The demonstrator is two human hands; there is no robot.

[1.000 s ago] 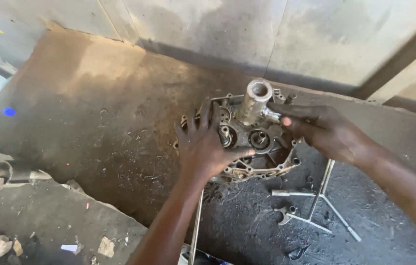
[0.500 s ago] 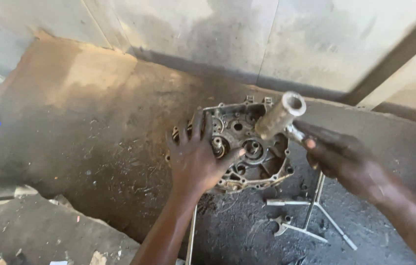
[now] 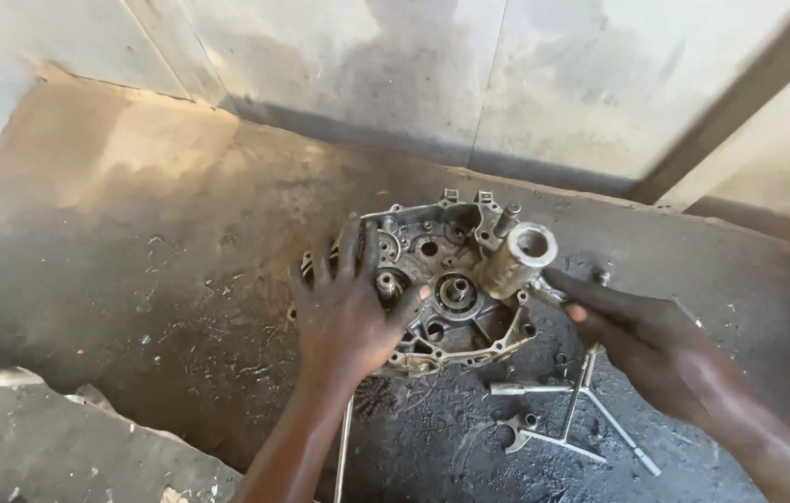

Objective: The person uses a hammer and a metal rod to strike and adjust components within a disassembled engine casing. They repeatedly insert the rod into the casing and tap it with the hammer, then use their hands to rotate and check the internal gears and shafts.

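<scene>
A grey metal engine crankcase half (image 3: pixel 451 279) lies flat on the dirty concrete floor, with gears and bearing holes showing. My left hand (image 3: pixel 347 312) rests spread on its left side, thumb near the central bearing. My right hand (image 3: pixel 648 337) grips the handle of a thick hollow metal cylinder tool (image 3: pixel 518 259), whose open end tilts up over the case's right part.
A Y-shaped socket wrench (image 3: pixel 577 410) and a small metal bracket (image 3: pixel 518 433) lie on the oily floor to the right of the case. A thin rod (image 3: pixel 343 456) lies below my left hand. A concrete wall (image 3: pixel 469 74) rises behind.
My right hand pulled the cylinder tool off the case's upper middle and swung it right, then brought it lower over the case's right side. The left hand stayed on the case.
</scene>
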